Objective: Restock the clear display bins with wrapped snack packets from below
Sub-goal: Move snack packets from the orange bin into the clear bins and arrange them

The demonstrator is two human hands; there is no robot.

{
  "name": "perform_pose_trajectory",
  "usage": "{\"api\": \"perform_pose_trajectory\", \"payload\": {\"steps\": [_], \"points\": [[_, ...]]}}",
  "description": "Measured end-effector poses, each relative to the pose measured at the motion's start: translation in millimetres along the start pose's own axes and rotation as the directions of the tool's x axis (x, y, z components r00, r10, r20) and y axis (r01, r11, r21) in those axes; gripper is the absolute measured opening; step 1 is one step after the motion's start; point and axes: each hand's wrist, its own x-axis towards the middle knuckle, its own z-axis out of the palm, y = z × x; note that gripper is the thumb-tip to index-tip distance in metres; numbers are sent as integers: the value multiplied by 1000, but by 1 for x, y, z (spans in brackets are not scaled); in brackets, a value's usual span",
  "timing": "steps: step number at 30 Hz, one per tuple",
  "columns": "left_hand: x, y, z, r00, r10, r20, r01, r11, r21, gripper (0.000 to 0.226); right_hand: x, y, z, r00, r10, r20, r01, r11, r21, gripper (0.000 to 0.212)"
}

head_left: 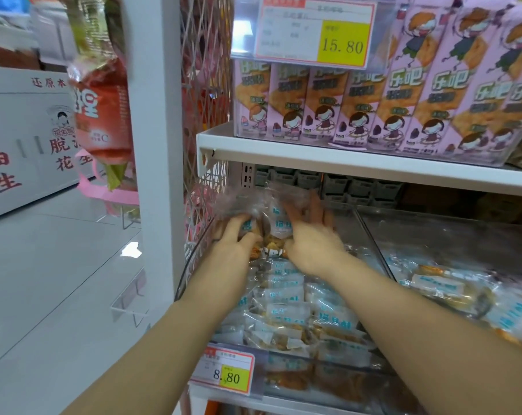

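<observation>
Both arms reach into the left clear display bin [370,235] on the lower shelf. My left hand [234,235] grips a bunch of clear wrapped snack packets [271,217] with pale blue labels, held above the pile at the back of the bin. My right hand [312,238] lies against the bunch from the right, its fingers stretched toward the back. Below the hands, several more of the same packets [295,307] fill the bin. Motion blur hides how the fingers sit.
A neighbouring clear bin [451,232] on the right holds similar packets. The shelf above carries pink snack boxes [403,100] close over the hands. A white shelf post [156,145] stands left, with hanging red bags [101,115]. Price tag 8.80 [223,374] fronts the bin.
</observation>
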Motion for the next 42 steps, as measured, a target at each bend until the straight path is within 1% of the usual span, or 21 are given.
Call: {"api": "perform_pose_trajectory", "payload": {"steps": [2,3,4,5,7,10,16,19,22,24,26,28,30,32,34,35,36,37,38,39,42], "points": [[0,1,0,1000,-11,-5,11,1000,3,64,-13,-5,-5,974,-88,-208,61,989,-132,88],[-1,1,0,1000,-11,-11,11,1000,6,64,-16,-6,-5,954,-148,-261,105,980,-170,87],[0,1,0,1000,-5,-16,5,1000,14,65,-18,-7,-3,947,-195,-254,147,970,-196,84],[0,1,1,1000,8,-21,-7,1000,27,65,-19,-8,-1,951,-224,-213,181,962,-207,81],[1,0,1,999,37,-25,-35,997,62,63,-18,-8,3,961,-240,-134,212,958,-195,78],[3,-1,1,997,65,-29,-62,994,94,63,-12,-6,7,963,-245,-113,220,955,-200,77],[3,2,-1,999,32,34,-36,991,127,60,-12,-1,3,977,-212,-11,204,951,-231,83],[1,5,-7,999,18,39,-23,990,137,57,-14,1,-3,967,-250,-52,232,947,-223,79],[0,14,-15,1000,-13,4,12,989,147,55,-27,1,-10,953,-292,-85,271,942,-197,75],[-1,24,-20,1000,-15,6,14,984,179,48,-43,4,-19,949,-303,-91,281,939,-196,66],[-2,32,-20,998,59,-18,-53,969,243,42,-61,15,-32,936,-329,-125,295,927,-232,51],[-2,41,-18,991,127,-42,-111,958,265,37,-81,34,-45,924,-335,-186,298,933,-202,40],[-2,49,-15,985,168,-26,-155,953,262,39,-100,59,-57,934,-272,-232,246,960,-134,34],[-1,59,-14,978,205,-27,-194,954,230,37,-113,90,-66,960,-148,-239,123,986,-116,32],[0,72,-15,976,218,-20,-210,960,184,30,-123,120,-70,987,8,-159,-34,986,-161,38],[0,79,-14,973,231,-6,-226,960,168,29,-127,132,-71,993,82,-80,-95,980,-176,45],[2,85,-14,969,248,10,-247,957,151,28,-130,142,-72,991,137,6,-135,979,-151,50],[3,91,-12,965,262,22,-263,956,134,28,-132,149,-73,983,171,71,-163,981,-105,52],[5,98,-11,961,275,29,-276,954,115,28,-133,153,-75,977,187,101,-182,981,-62,49],[7,105,-11,959,283,33,-285,955,88,28,-132,156,-76,977,189,94,-186,982,-45,44],[10,128,-7,950,308,49,-309,951,7,25,-125,163,-77,984,175,27,-173,983,-67,29]]}}
